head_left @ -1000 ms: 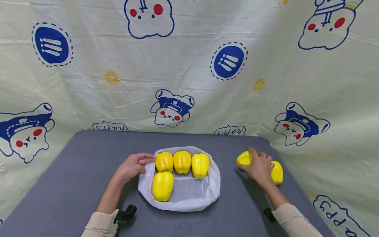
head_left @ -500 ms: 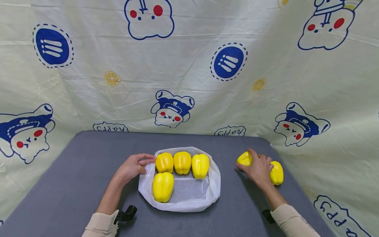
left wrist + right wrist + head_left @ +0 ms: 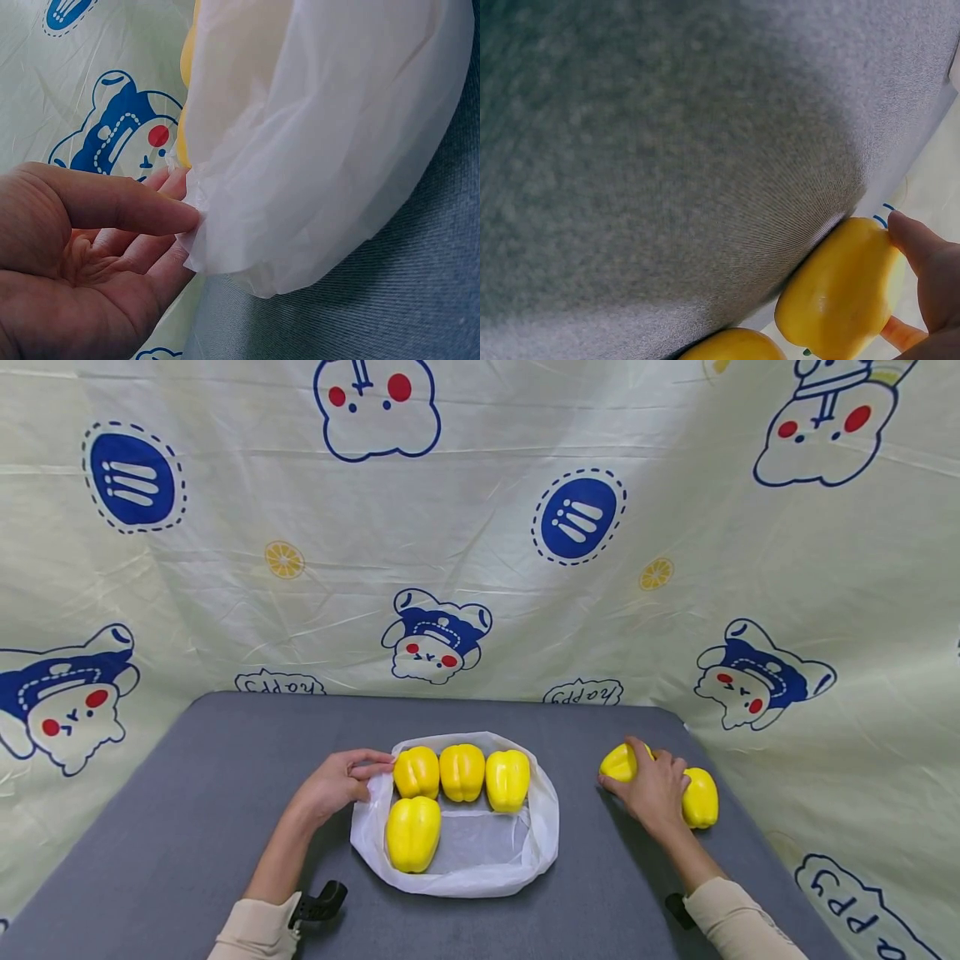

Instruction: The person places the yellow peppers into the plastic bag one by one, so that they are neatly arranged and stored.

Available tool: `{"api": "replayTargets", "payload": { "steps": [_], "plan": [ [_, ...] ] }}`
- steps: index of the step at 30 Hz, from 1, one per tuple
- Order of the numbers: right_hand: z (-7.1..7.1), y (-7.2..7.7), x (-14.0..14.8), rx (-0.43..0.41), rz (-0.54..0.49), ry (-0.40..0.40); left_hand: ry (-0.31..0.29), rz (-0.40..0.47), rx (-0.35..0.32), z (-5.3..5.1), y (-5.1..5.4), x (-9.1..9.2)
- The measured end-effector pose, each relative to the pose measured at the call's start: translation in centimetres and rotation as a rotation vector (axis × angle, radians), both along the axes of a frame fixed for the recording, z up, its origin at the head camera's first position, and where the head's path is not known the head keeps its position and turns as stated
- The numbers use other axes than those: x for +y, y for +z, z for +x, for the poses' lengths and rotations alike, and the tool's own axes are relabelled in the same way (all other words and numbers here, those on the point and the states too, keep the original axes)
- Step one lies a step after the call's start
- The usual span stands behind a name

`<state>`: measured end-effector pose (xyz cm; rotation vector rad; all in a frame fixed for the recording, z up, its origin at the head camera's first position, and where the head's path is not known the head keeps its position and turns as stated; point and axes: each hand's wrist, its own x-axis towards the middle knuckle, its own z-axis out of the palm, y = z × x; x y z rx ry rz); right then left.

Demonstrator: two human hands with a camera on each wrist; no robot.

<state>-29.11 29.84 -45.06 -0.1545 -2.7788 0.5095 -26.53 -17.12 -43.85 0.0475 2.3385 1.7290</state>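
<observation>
On the left of the head view, my left hand [image 3: 337,787] pinches the rim of a white plastic bag [image 3: 542,852] between thumb and fingers. The left wrist view shows the thumb [image 3: 150,210] pressed on the thin plastic bag [image 3: 300,180]. Several yellow bell peppers [image 3: 413,835] lie inside the bag: a row at the back and one at the front left. Off to the right, my right hand [image 3: 656,793] grips another yellow bell pepper [image 3: 618,763], which lies at the table in the right wrist view. A further yellow bell pepper [image 3: 701,799] rests beside that hand.
A dark grey cloth-covered table [image 3: 465,931] carries everything, its right edge close to the outer pepper. Behind it hangs a pale curtain [image 3: 480,527] with cartoon prints. Both wrists wear black straps [image 3: 318,900].
The pepper under my right hand has turned slightly, and a bit of it now shows beyond the fingers. My left hand and the bag stay where they were.
</observation>
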Motion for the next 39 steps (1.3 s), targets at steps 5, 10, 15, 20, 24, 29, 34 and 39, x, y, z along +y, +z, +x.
{"api": "replayTargets", "payload": {
  "steps": [5, 10, 15, 20, 24, 29, 34, 39],
  "plan": [
    [-0.1, -0.2, 0.2, 0.002, -0.004, 0.009, 0.001, -0.003, 0.007, 0.0, -0.1, 0.0],
    [0.0, -0.1, 0.3, 0.018, -0.004, 0.022, 0.001, -0.009, 0.001, 0.0, 0.0, 0.0],
    [0.1, 0.1, 0.5, 0.059, 0.0, 0.03, 0.001, -0.013, -0.002, 0.0, 0.2, 0.0],
    [0.2, 0.4, 0.4, 0.091, 0.004, 0.042, 0.007, -0.01, -0.013, 0.0, 0.2, 0.1],
    [0.3, 0.7, 0.1, 0.069, -0.003, 0.051, 0.008, -0.01, -0.015, 0.0, 0.1, 0.1],
    [0.7, 1.4, -0.6, 0.044, -0.022, 0.081, 0.005, -0.009, -0.01, 0.1, 0.0, 0.0],
    [1.3, 2.4, -1.5, 0.055, -0.024, 0.133, 0.0, -0.008, -0.009, 0.0, 0.0, 0.0],
    [1.8, 3.6, -2.7, 0.015, -0.031, 0.158, -0.002, -0.014, -0.011, 0.0, 0.1, 0.0]
  ]
}}
